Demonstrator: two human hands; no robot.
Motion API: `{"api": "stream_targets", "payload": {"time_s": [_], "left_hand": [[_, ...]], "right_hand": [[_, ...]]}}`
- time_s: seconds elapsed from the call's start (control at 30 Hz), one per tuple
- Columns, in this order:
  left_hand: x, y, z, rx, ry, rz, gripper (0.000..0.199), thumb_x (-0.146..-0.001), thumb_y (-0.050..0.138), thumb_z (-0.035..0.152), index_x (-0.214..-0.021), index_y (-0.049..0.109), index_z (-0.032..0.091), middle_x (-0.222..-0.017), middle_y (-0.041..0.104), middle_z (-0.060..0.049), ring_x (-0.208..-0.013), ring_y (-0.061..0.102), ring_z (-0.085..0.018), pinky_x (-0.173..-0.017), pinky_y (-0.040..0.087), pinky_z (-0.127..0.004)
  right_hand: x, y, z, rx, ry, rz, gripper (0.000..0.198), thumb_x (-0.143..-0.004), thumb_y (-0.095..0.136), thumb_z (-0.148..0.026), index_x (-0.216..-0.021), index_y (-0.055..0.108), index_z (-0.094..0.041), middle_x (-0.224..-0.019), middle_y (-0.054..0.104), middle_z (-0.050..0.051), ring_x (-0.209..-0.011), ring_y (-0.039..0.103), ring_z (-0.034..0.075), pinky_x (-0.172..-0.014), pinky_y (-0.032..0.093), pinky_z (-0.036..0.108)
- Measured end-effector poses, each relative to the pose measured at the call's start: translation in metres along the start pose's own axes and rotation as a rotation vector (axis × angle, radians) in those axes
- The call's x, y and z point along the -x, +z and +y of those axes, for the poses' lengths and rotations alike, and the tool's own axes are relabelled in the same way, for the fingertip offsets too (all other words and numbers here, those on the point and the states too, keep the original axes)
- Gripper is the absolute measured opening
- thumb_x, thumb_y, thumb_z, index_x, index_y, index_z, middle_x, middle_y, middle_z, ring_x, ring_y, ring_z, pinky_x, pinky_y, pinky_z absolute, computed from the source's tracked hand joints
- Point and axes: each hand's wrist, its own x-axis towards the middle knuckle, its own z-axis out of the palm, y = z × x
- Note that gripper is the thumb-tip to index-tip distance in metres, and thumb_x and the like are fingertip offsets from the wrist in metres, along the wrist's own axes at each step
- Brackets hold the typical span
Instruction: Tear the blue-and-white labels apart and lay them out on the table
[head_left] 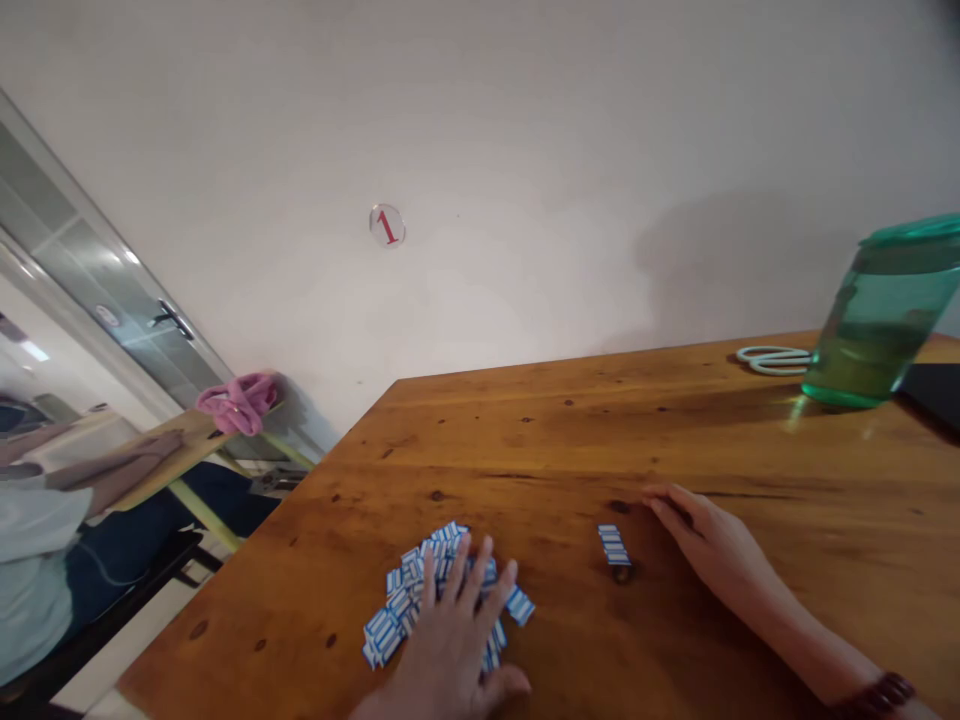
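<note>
My left hand [457, 625] lies with its fingers spread on a heap of small blue-and-white striped label pieces [386, 635], covering part of it. To the right, a single striped strip of the same kind [614, 546] lies apart on the wooden table [525, 440]. My right hand [694, 530] rests on the table just beyond that strip, not touching it. Its fingers are drawn together, with the thumb close to them; whatever is between them, if anything, is hidden.
A green see-through bottle [874, 325] with liquid stands at the back right, beside a white looped cord [772, 360] and a dark flat object [934, 395]. On the left, another person's arm [112, 470] rests on a second table, which holds a pink cloth [238, 402].
</note>
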Motion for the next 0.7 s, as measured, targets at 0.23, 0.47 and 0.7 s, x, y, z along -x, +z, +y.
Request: {"api": "stream_targets", "payload": {"time_s": [0.23, 0.47, 0.7], "left_hand": [[0.004, -0.003, -0.041, -0.073, -0.397, 0.018, 0.064, -0.082, 0.025, 0.059, -0.135, 0.012, 0.026, -0.143, 0.019, -0.010, -0.131, 0.013, -0.034, -0.096, 0.015, -0.064], [0.005, -0.010, -0.029, 0.083, -0.144, -0.069, 0.065, -0.083, 0.025, 0.058, -0.136, 0.000, 0.030, -0.145, 0.009, -0.005, -0.132, 0.006, -0.032, -0.097, 0.011, -0.065], [-0.076, -0.046, 0.034, 0.247, 0.175, -0.089, 0.066, -0.084, 0.019, 0.058, -0.137, -0.002, 0.025, -0.147, 0.008, -0.002, -0.134, 0.000, -0.024, -0.102, 0.003, -0.061]], "right_hand": [[0.000, 0.001, 0.001, -0.003, -0.009, -0.020, 0.030, -0.076, 0.039, -0.042, -0.084, 0.061, -0.023, -0.090, 0.070, 0.007, -0.085, 0.063, 0.027, -0.075, 0.047, 0.040], [-0.001, 0.005, 0.003, 0.036, -0.050, 0.021, 0.027, -0.077, 0.039, -0.038, -0.084, 0.061, -0.023, -0.090, 0.070, 0.006, -0.084, 0.063, 0.025, -0.074, 0.047, 0.038], [-0.001, 0.004, 0.001, 0.039, -0.082, 0.026, 0.025, -0.078, 0.041, -0.034, -0.083, 0.062, -0.023, -0.088, 0.070, 0.005, -0.082, 0.064, 0.024, -0.074, 0.048, 0.036]]}}
